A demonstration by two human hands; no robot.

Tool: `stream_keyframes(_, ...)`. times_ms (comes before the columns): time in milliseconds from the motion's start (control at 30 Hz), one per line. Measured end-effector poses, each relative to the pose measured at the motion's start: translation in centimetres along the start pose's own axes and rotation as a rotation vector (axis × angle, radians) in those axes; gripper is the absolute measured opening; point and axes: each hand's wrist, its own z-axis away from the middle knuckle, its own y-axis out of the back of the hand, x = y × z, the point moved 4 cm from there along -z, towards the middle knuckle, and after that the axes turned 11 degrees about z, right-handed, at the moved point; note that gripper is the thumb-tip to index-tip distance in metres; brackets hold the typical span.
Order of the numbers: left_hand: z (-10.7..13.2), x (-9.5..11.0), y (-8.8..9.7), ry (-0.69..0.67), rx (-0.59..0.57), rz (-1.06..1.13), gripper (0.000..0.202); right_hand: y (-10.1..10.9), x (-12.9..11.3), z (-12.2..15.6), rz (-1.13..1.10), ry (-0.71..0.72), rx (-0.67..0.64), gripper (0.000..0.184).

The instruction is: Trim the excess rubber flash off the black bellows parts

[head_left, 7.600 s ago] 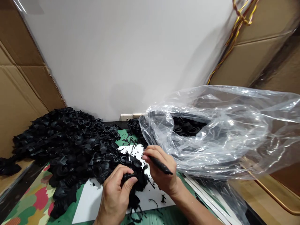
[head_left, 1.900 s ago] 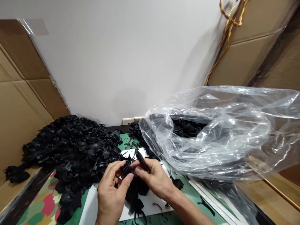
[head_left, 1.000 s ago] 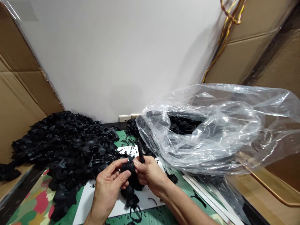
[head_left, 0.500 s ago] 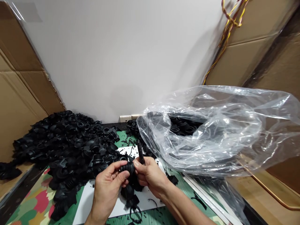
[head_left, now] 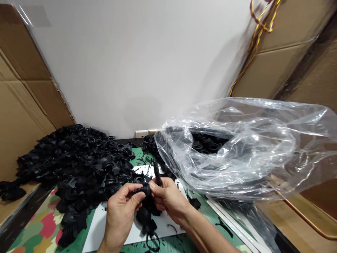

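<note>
My left hand [head_left: 121, 209] is closed, pinching a black ribbed rubber boot [head_left: 144, 190] between thumb and fingers. In my right hand [head_left: 170, 200], also closed, a slim black pen-like tool [head_left: 157, 172] points upward; its working end is hidden by the fingers. The right thumb and forefinger meet the right side of the boot, and I cannot tell whether they grip its edge. Right below the hands, black rubber scraps [head_left: 146, 218] and a thin loop lie on a white sheet [head_left: 102, 232].
A large heap of black rubber parts [head_left: 86, 158] spreads over the left side. On the right stands a clear plastic bag [head_left: 237, 168] with ribbed black parts inside. Cardboard [head_left: 23, 77] flanks both sides. Trimmings litter the green surface [head_left: 139, 158]. Yellow-red twisted wires [head_left: 254, 42] hang at upper right.
The rubber boot has turned a little between my fingers, so its ribs face differently. Both hands stay in nearly the same place; the view has shifted slightly.
</note>
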Motion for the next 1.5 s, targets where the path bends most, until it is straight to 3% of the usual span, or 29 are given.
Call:
stream_keyframes(300,0.1,0.1,0.2,-0.149,-0.024,-0.067,0.012,0.2,0.1,0.3,0.17,0.054,0.042,0.052)
stream_keyframes(400,0.1,-0.3,0.1,-0.105,-0.053,-0.06,0.015,0.3,0.2,0.2,0.225,0.073,0.12,0.051)
stream_keyframes(600,0.0,-0.5,-0.3,0.026,-0.094,0.043,0.024,1.1,0.3,-0.1,0.125,0.026,0.218,0.045)
stream_keyframes(967,0.1,-0.6,0.1,0.086,-0.04,-0.015,0.024,1.1,0.3,0.1,0.2,0.019,0.173,0.044)
stream_keyframes(1067,0.0,-1.2,0.4,0.09,-0.047,-0.061,0.025,1.5,-0.4,0.2,0.34,0.111,0.198,0.042)
stream_keyframes(1200,0.0,-1.5,0.5,0.018,-0.084,-0.133,0.023,2.4,-2.5,1.2,0.35,0.395,0.324,0.039)
stream_keyframes(1367,0.3,-1.4,0.4,-0.122,-0.141,-0.218,0.017,2.5,-3.3,2.0,0.301,0.587,0.297,0.038)
stream_keyframes(1500,0.4,-1.3,0.4,-0.191,-0.174,-0.258,0.015,1.8,-2.8,2.0,0.185,0.618,0.219,0.032)
